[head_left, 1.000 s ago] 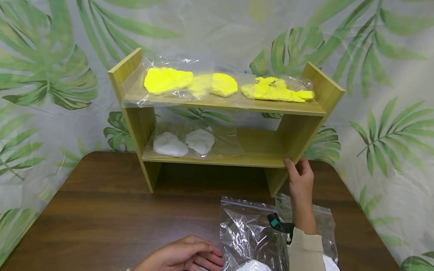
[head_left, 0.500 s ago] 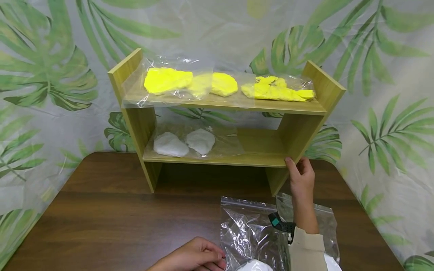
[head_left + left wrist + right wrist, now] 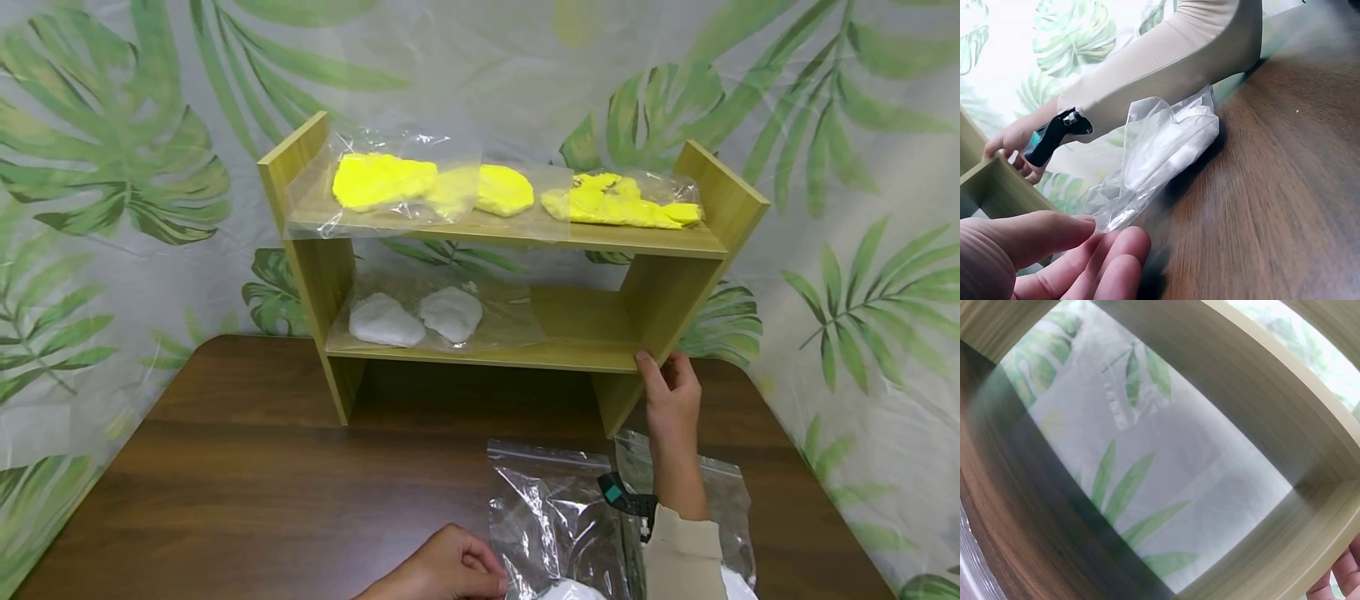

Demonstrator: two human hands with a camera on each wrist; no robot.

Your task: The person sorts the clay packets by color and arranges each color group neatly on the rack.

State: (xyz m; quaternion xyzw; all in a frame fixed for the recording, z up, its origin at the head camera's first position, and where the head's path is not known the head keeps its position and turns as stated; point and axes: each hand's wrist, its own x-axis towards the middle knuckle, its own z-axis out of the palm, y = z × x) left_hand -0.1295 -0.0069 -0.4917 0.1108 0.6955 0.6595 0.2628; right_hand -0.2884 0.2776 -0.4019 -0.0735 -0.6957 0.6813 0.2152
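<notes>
My left hand (image 3: 453, 568) pinches the left edge of a clear zip bag (image 3: 540, 517) between thumb and fingers. A white lump (image 3: 1172, 147) fills the bag's near part, as the left wrist view shows. My right hand (image 3: 671, 408) grips the right side panel of a wooden shelf (image 3: 600, 332), its thumb on the front edge by the middle board and its fingers round the outer side. In the right wrist view only some fingertips (image 3: 1344, 575) show beyond the panel's edge. A second clear bag (image 3: 731, 508) lies under my right forearm, partly hidden.
Bags with yellow lumps (image 3: 382, 179) lie along the top board. Bags with white lumps (image 3: 386, 321) lie on the left of the middle board; its right part is bare. The shelf stands on a dark wood table (image 3: 262, 500) before a leaf-print cloth (image 3: 480, 50).
My left hand has moved right and closed from spread fingers to a pinch on the bag's edge. The right hand keeps its grip on the shelf. The head view has shifted slightly.
</notes>
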